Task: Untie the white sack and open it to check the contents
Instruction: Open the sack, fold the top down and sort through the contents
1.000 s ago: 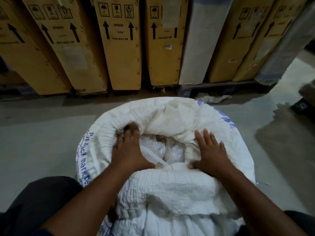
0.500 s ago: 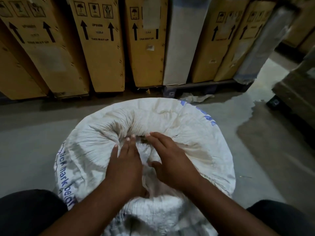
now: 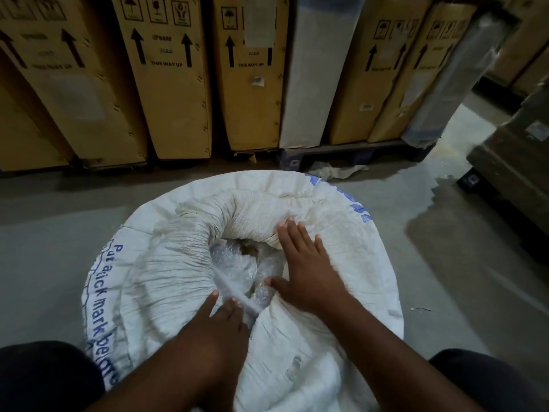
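While parted, white sack (image 3: 184, 272) mouth.

- Dim indoor light; the scene reads murky and slightly greenish.
- The white sack (image 3: 184, 281) is the brightest area, its folds softly shaded.
- A pale sheen lies on the floor (image 3: 445, 162) at upper right, beside a dark shadow patch.
- The left hand (image 3: 219, 325) is smeared by motion blur; the right hand (image 3: 309, 272) is sharper.
- Wide-angle distortion tilts the cardboard boxes (image 3: 166, 84) outward toward the frame edges.
- Lower corners fall into near black.
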`<state>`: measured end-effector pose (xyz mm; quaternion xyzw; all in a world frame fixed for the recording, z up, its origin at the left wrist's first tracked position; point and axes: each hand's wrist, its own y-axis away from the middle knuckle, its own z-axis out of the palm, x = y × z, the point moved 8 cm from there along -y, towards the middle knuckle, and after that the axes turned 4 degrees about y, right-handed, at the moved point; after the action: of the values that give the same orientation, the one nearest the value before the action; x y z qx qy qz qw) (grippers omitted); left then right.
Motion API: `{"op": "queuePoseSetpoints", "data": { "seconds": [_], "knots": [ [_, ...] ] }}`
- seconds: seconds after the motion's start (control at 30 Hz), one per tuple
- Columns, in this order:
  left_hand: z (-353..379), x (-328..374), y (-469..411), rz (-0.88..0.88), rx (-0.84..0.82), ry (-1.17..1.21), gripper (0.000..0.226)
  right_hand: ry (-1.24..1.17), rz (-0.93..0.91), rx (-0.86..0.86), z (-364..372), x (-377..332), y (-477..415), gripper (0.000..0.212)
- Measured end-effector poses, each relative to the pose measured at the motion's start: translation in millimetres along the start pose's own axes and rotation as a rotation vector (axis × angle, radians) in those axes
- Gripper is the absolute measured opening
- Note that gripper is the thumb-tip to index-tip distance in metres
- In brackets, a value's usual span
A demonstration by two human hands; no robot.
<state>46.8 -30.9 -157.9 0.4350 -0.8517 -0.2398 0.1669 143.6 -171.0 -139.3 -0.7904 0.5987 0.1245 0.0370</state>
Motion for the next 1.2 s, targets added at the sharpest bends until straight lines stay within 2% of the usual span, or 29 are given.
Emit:
{"op": "queuePoseSetpoints", "data": {
  "seconds": [0.03, 0.1, 0.2, 0.27, 0.3, 0.4, 0.5, 0.6, 0.67, 0.77, 0.83, 0.93, 1.0, 1.03, 1.13, 1.2],
  "knots": [
    [-6, -5, -4, 0.03, -0.065, 0.097, 0.06, -0.015, -0.048, 0.016, -4, -11, 2, 0.115],
    [-37, -14, -9, 0.113, 0.039, 0.288, 0.047, -0.064, -0.166, 0.024, -9, -32, 9, 0.121],
    [-67, -46, -12, -0.007, 0.31, 0.485, 0.048, -0.034, -0.253, -0.051, 0, -46, 17, 0.128],
    [-68, -62, -15, -0.12, 0.457, 0.534, 0.045, 0.041, -0.219, -0.121, 9, -41, 20, 0.132],
    [-64, -68, -17, -0.167, 0.492, 0.524, 0.056, 0.072, -0.194, -0.155, 12, -36, 21, 0.132],
    [-39, -85, -23, -0.343, 0.356, 0.523, 0.116, 0.188, -0.154, -0.22, 13, -31, 28, 0.128],
    [-31, -109, -17, -0.487, 0.356, 0.571, 0.143, 0.299, -0.126, -0.265, 11, -26, 40, 0.12],
    [-31, -140, -2, -0.639, 0.415, 0.615, 0.157, 0.345, -0.085, -0.321, 3, -13, 48, 0.109],
    [-35, -155, 9, -0.703, 0.406, 0.569, 0.158, 0.356, -0.028, -0.35, -4, 2, 50, 0.108],
    [-45, -162, 22, -0.735, 0.386, 0.456, 0.149, 0.351, 0.103, -0.347, -16, 33, 48, 0.116],
    [-47, -160, 27, -0.765, 0.353, 0.428, 0.152, 0.327, 0.151, -0.318, -21, 44, 46, 0.122],
    [-46, -139, 20, -0.716, 0.362, 0.369, 0.154, 0.262, 0.1, -0.2, -29, 30, 45, 0.122],
    [-49, -112, 11, -0.588, 0.392, 0.339, 0.137, 0.186, 0.041, -0.105, -38, 9, 43, 0.117],
    [-49, -97, 4, -0.504, 0.38, 0.314, 0.129, 0.128, 0.019, -0.064, -43, -1, 41, 0.11],
    [-41, -63, -11, -0.298, 0.221, 0.299, 0.123, 0.009, -0.088, 0.088, -55, -28, 33, 0.062],
    [-35, -53, -14, -0.215, 0.172, 0.264, 0.112, -0.074, -0.124, 0.087, -52, -35, 30, 0.054]
  ]
}}
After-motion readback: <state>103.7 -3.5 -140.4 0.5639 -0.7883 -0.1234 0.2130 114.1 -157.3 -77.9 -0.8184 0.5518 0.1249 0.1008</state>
